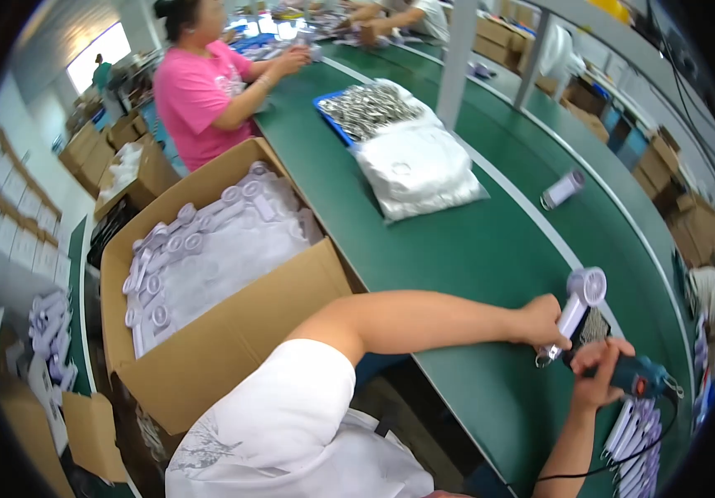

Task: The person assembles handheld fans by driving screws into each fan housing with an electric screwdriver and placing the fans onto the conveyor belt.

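A pale purple handheld fan (587, 287) stands tilted over the green work table, its round head up and away from me. My left hand (542, 322) is closed around its handle. A small shiny metal ring shows at the handle's lower end. My right hand (601, 365) grips a teal and black electric screwdriver (641, 378), with its front pointing at the fan's handle. Whether the tip touches the fan is hidden. Just behind my right hand lies a heap of small metal pieces (595, 324) in a dark holder.
Several fan handles (638, 444) lie stacked beside my right forearm. Another fan piece (562, 190) rests farther off. A clear bag (419, 170) and blue tray (330, 119) of metal parts sit mid-table. At left stands a fan-filled carton (233, 319); a person in pink (200, 100) works beyond.
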### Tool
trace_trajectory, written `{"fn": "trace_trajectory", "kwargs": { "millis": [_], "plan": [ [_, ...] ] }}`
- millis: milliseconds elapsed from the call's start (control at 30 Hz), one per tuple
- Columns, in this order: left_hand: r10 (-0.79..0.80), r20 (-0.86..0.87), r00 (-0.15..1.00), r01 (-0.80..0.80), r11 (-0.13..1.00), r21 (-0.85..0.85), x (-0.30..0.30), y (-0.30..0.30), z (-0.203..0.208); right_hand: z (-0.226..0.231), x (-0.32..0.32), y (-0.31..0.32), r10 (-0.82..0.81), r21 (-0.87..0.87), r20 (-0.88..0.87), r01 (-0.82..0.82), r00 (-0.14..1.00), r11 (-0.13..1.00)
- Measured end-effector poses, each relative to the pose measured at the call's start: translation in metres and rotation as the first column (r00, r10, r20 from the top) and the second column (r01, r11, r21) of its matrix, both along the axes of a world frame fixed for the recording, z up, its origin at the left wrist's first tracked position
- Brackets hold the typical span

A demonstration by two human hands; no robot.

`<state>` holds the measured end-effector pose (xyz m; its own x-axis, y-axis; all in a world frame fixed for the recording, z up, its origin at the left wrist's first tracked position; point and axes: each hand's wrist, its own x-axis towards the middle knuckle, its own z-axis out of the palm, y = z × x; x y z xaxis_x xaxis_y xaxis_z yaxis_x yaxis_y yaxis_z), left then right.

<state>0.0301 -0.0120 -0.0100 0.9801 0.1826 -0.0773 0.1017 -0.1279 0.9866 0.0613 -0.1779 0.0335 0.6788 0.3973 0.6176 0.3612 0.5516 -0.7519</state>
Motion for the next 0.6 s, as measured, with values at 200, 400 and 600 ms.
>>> {"fn": "trace_trajectory", "kwargs": {
  "millis": [200, 400, 600],
  "plan": [
    [0.054, 0.082, 0.995, -0.080, 0.929, 0.361, -0.044, 0.014, 0.015, 0.046, -0.006, -0.035, 0.029, 0.052, -0.229, -0.018, 0.973, 0.998],
    [-0.008, 0.292, 0.956, -0.132, 0.879, 0.458, -0.129, 0.013, 0.021, 0.018, -0.030, -0.070, -0.292, -0.440, -0.437, 0.081, 0.851, 0.894],
    [-0.096, 0.384, 0.918, -0.262, 0.580, 0.771, -0.167, 0.004, 0.005, 0.031, -0.038, -0.036, -0.242, -0.637, -0.526, -0.190, 0.815, 0.747]
  ]
}}
